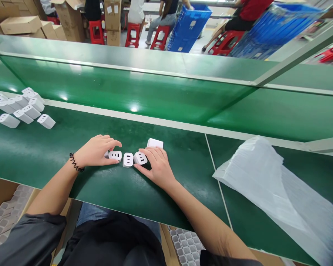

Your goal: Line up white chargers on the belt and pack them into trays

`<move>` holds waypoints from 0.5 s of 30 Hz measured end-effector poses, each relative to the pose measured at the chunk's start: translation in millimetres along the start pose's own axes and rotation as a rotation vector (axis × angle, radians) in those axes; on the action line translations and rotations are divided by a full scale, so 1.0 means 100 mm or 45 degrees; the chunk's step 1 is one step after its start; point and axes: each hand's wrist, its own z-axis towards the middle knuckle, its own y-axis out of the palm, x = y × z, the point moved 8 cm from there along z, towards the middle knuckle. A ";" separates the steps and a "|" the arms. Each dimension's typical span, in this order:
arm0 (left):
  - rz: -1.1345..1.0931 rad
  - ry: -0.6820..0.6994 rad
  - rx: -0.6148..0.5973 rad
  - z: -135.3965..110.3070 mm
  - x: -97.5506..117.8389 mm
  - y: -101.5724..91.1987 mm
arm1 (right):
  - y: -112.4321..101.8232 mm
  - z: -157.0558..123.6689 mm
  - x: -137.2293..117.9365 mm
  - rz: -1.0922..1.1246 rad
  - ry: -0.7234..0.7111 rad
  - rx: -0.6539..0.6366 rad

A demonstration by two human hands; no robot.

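- Left hand [97,150] of a worker in dark sleeves curves around a white slotted block [115,155] on a green counter [108,188], thumb along its near side and forefinger arched above; whether those fingers have closed on it cannot be told.
- Right hand [158,162] grasps a second slotted block [141,159] between thumb and forefinger, its ported face turned toward the worker.
- Between the two hands, a middle block [128,160] stands on the counter, its dark slots showing, just beside the block in the right hand.
- Behind the right hand, a plain-sided white block [155,143] sits partly covered by the fingers.
- A black coiled band [77,162] circles the left wrist.
- At far left, a pile of white blocks [30,111] rests near the counter's back edge, well apart from the hands.
- At right, a translucent plastic sheet [258,181] lies spread across the counter.
- Below the near edge, compartmented trays [185,244] sit in cardboard boxes.
- In the background, people sit on red stools [96,32] near blue crates [190,26] and stacked cartons [20,25].
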 end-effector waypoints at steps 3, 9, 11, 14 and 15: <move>0.021 -0.036 0.016 0.02 0.03 0.01 | -0.01 0.00 0.03 0.047 0.055 -0.034; -0.040 -0.009 -0.022 0.04 0.06 0.05 | -0.09 0.03 -0.10 0.252 -0.170 -0.254; -0.055 -0.009 -0.059 0.02 0.03 0.04 | -0.12 0.04 -0.09 0.250 -0.179 -0.244; -0.090 -0.010 -0.120 -0.03 -0.04 0.03 | -0.17 0.05 -0.03 0.071 -0.132 -0.093; -0.111 -0.021 -0.143 -0.05 -0.08 0.03 | -0.19 0.05 -0.01 0.003 -0.109 -0.042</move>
